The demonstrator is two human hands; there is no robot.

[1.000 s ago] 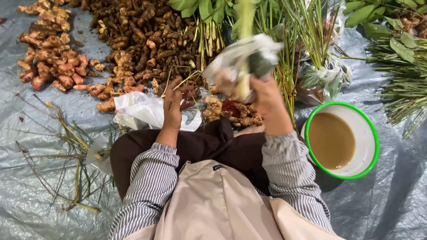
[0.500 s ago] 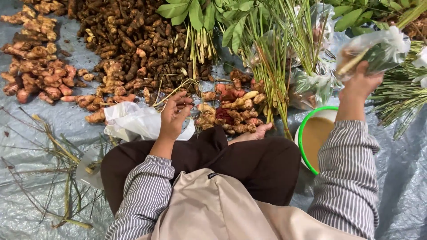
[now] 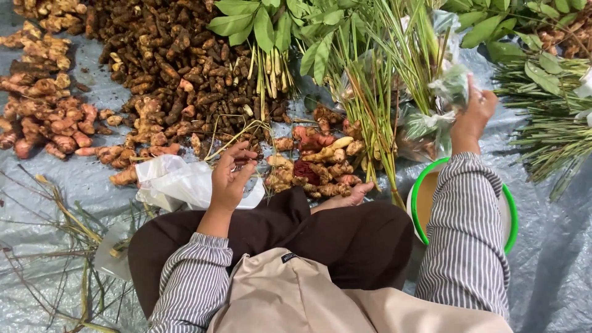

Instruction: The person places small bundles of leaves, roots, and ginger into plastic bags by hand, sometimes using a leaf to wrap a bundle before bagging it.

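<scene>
A crinkled grey plastic tarp [image 3: 555, 259] covers the ground, and roots and greens lie heaped across the upper half of the frame. At upper right, the right hand [image 3: 472, 114] reaches out with its striped sleeve over a green-rimmed white bowl [image 3: 509, 216]. Its fingers are closed round a clear plastic bag [image 3: 450, 86], thin, wrinkled and glossy, with green leafy stuff showing dimly through it. The bag sits against the tall lemongrass stalks [image 3: 394, 80], just above more clear wrapped bundles [image 3: 425, 126]. The left hand [image 3: 229, 176], left of centre, is raised palm-up with fingers loosely curled; thumb and fingertips come together near a few thin yellowish stems [image 3: 231, 132], though whether they pinch anything cannot be told. Just beside it, to the left, a crumpled white plastic bag [image 3: 176, 182] lies on the tarp. A small pile of pale and reddish ginger-like roots [image 3: 314, 160] sits at centre, touching a bare foot [image 3: 345, 197]. Dark brown rhizomes [image 3: 160, 55] fill the upper left, orange-pink ones [image 3: 43, 117] lie at far left, and broad green leaves [image 3: 265, 24] sit at top centre.
</scene>
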